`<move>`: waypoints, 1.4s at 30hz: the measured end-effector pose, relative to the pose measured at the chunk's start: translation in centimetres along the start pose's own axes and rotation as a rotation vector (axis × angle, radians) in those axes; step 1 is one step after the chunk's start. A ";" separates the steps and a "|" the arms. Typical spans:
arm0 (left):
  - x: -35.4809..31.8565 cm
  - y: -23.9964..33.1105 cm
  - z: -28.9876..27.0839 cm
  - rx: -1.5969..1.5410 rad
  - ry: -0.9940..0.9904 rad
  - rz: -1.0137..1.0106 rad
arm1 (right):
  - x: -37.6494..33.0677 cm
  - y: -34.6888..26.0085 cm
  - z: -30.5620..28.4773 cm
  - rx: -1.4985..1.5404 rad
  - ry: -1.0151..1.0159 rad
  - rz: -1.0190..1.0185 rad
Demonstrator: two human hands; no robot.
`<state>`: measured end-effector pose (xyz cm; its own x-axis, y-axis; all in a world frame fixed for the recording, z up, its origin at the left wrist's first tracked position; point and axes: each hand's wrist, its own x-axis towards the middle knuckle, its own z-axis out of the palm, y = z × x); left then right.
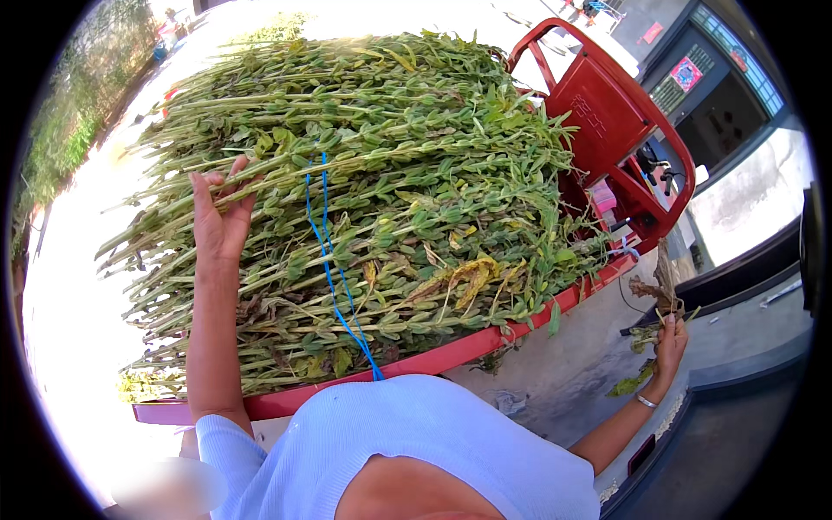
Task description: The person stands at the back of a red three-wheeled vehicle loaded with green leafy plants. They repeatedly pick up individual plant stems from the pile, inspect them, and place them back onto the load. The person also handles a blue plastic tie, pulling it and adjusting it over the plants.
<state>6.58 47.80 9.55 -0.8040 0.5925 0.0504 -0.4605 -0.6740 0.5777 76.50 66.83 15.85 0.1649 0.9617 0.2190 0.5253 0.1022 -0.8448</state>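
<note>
A thick pile of cut green stalks with pods (pixel 416 208), which look like sesame, lies lengthwise across a red cargo bed (pixel 459 348). My left hand (pixel 224 217) is over the pile's left part, its fingers curled round a few stalks near their bare ends. Out to the right, away from the pile, my right hand (pixel 670 348) is closed on a small bunch of withered leaves (pixel 666 295), with some green leaves hanging below. A blue cord (pixel 329 260) runs over the pile and down to the bed's near edge. Yellowed leaves (pixel 468 279) show among the stalks.
The red cab frame (pixel 598 113) of the three-wheeled vehicle rises at the bed's right end, with a handlebar (pixel 663 173) behind it. A building with a dark doorway (pixel 724 121) stands at the far right. Green bushes (pixel 74 130) line the far left.
</note>
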 end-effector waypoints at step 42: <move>-11.2 5.1 -1.0 0.003 -0.102 0.111 | -0.3 -24.8 33.9 -0.385 -0.365 -1.572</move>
<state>12.85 37.23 11.12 -0.8074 0.5564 0.1963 -0.3697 -0.7364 0.5665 35.12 72.59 20.14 -0.8541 -0.0025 0.5202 0.1498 0.9565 0.2505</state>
